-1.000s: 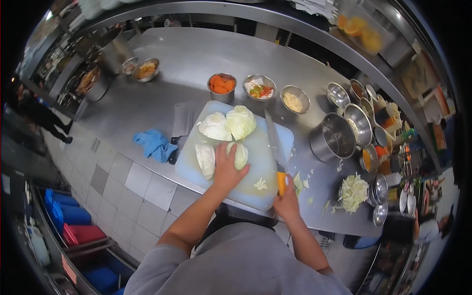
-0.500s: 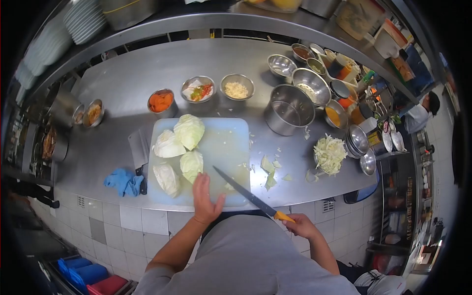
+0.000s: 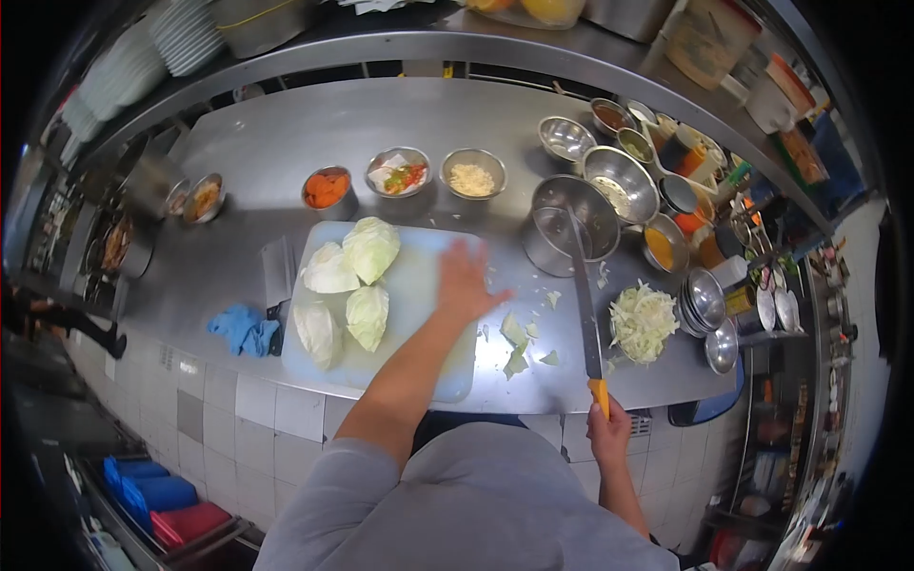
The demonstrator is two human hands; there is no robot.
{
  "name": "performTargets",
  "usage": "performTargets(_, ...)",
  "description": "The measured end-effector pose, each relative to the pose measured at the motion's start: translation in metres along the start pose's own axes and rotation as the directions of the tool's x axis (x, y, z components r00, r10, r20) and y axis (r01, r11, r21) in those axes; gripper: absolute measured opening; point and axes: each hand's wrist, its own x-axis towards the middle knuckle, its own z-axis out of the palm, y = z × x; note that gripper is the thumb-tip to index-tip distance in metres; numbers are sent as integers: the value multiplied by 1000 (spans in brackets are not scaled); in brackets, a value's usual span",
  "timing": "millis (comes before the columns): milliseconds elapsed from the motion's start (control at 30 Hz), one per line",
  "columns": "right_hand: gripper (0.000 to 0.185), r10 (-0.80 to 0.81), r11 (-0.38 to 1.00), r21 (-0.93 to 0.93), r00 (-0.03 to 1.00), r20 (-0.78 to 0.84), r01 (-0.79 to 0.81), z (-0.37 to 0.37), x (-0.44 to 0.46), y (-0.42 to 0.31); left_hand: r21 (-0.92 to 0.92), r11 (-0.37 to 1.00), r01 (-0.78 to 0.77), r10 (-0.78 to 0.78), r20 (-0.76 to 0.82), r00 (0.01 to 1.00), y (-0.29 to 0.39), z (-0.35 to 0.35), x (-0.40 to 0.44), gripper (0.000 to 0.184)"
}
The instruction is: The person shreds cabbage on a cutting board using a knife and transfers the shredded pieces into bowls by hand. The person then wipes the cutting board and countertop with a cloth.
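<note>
My left hand (image 3: 464, 279) reaches over the right part of the pale cutting board (image 3: 419, 366), fingers spread and blurred, holding nothing. Several cabbage wedges (image 3: 367, 318) lie on the board's left half. In my right hand (image 3: 609, 426) is a long knife (image 3: 586, 305) by its yellow handle, blade pointing away from me, above the table right of the board. Cabbage scraps (image 3: 515, 343) are scattered between the board and the knife. A heap of shredded cabbage (image 3: 643, 324) sits just right of the blade.
A cleaver (image 3: 277, 271) and a blue cloth (image 3: 243, 330) lie left of the board. Behind it stand bowls of carrot (image 3: 327, 189), mixed vegetables (image 3: 399, 174) and chopped garlic-like bits (image 3: 471, 178). A deep pot (image 3: 550, 255) stands behind the scraps. A steel shelf (image 3: 419, 46) crosses overhead.
My left hand has left the front cabbage wedge and moved forward and right across the board. The knife has swung from over the board to the right, its tip now pointing forward.
</note>
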Motion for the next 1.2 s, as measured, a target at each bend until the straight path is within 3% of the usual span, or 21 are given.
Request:
performTargets(67, 30, -134, 991, -5, 988, -81, 134, 9, -1, 6, -436, 873, -220, 251, 14, 968, 18, 13, -11, 110)
performTargets(100, 30, -139, 990, 1, 989, -56, 140, 12, 0, 13, -426, 881, -203, 229, 9, 973, 15, 4, -16, 110)
performTargets(167, 25, -416, 909, -104, 900, -135, 404, 17, 6, 24, -563, 774, -292, 239, -167, 957, 10, -13, -23, 107)
performTargets(200, 25, -418, 908, -94, 900, -123, 408, 16, 9, 24, -373, 900, -225, 144, -232, 962, -10, -25, -24, 104)
performTargets(233, 23, -382, 899, -250, 923, -42, 361, 14, 10, 18, -174, 977, -123, 64, -308, 949, -40, -39, -28, 102)
performTargets(267, 21, -335, 859, -402, 942, 31, 318, 14, 10, 16, -90, 993, 76, -105, -383, 918, -60, -56, -36, 102)
performTargets(300, 21, -338, 861, -392, 940, 36, 324, 14, 13, 22, -21, 961, 276, -253, -471, 845, -77, -74, -42, 101)
performTargets(367, 26, -95, 923, -367, 992, 80, 118, 20, 17, 38, 105, 874, 474, -425, -306, 852, -112, -100, -42, 101)
performTargets(500, 29, -3, 873, -479, 984, 180, 90, 42, 16, 9, 143, 935, 323, -295, -188, 937, -152, -94, -19, 103)
performTargets(567, 34, -123, 793, -555, 958, 260, 252, 54, 19, -5, 141, 932, 334, -329, -55, 943, -131, -96, -10, 102)
performTargets(700, 36, -135, 799, -533, 947, 292, 278, 73, 33, -7, 80, 912, 403, -386, -170, 907, -68, -62, -27, 100)
performTargets(800, 36, -95, 812, -526, 947, 308, 253, 81, 45, -12, 42, 896, 443, -437, -104, 893, -25, -57, -64, 100)
performTargets(900, 39, -85, 798, -540, 938, 335, 266, 81, 44, -20, 43, 929, 368, -355, -182, 917, -38, -35, -98, 100)
performTargets(1033, 42, -5, 745, -622, 935, 355, 241, 80, 42, -16, 93, 908, 409, -389, -176, 904, -62, -51, -116, 99)
performTargets(1200, 41, 102, 766, -617, 914, 393, 180, 67, 39, -29, 95, 897, 431, -425, -80, 902, -52, -70, -116, 104)
